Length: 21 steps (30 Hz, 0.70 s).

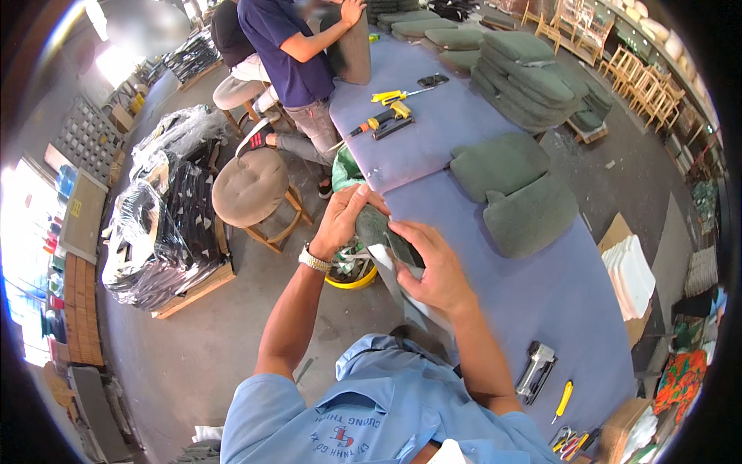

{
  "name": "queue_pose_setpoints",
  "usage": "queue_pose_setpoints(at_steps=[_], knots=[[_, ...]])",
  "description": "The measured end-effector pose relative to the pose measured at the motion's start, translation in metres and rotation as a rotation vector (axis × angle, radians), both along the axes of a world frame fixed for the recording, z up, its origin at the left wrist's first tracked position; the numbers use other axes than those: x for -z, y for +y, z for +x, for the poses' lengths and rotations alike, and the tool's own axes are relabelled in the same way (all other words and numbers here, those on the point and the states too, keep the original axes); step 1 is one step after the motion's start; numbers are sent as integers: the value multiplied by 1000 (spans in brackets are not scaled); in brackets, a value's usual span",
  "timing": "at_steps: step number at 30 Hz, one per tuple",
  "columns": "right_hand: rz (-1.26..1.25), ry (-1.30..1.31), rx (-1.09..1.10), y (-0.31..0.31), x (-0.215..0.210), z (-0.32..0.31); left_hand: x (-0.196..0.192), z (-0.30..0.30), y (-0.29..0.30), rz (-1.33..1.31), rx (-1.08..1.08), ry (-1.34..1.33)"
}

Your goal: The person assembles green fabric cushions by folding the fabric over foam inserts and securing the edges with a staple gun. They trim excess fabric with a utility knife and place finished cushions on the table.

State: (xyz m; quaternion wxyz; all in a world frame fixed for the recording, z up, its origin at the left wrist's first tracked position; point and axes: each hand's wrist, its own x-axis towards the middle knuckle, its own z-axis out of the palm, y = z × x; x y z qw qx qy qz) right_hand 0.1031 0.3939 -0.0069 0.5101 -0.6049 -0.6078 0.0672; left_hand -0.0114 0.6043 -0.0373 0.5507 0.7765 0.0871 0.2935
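Note:
I hold a dark green upholstered seat pad on edge at the near side of a long purple-covered table. My left hand grips its upper left edge, a watch on the wrist. My right hand presses on the pad's side, fingers over the fabric and a white lining flap. Two finished green seat pads lie on the table just beyond my hands.
A staple gun and a yellow utility knife lie near my right elbow. Yellow-handled tools lie farther up the table. Stacks of green pads fill the far end. Another person works there. A round stool and wrapped bundles stand left.

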Motion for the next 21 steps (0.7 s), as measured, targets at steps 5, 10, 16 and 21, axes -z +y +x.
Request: queue_pose_setpoints(at_steps=[5, 10, 16, 21], knots=[[104, 98, 183, 4, 18, 9, -19, 36, -4, 135, 54, -50], [68, 231, 276, -23, 31, 25, -13, 81, -31, 116, 92, -142], [286, 207, 574, -64, 37, 33, 56, 89, -131, -157, 146, -277], [261, 300, 858, -137, 41, 68, 86, 39, -222, 133, 232, 65]])
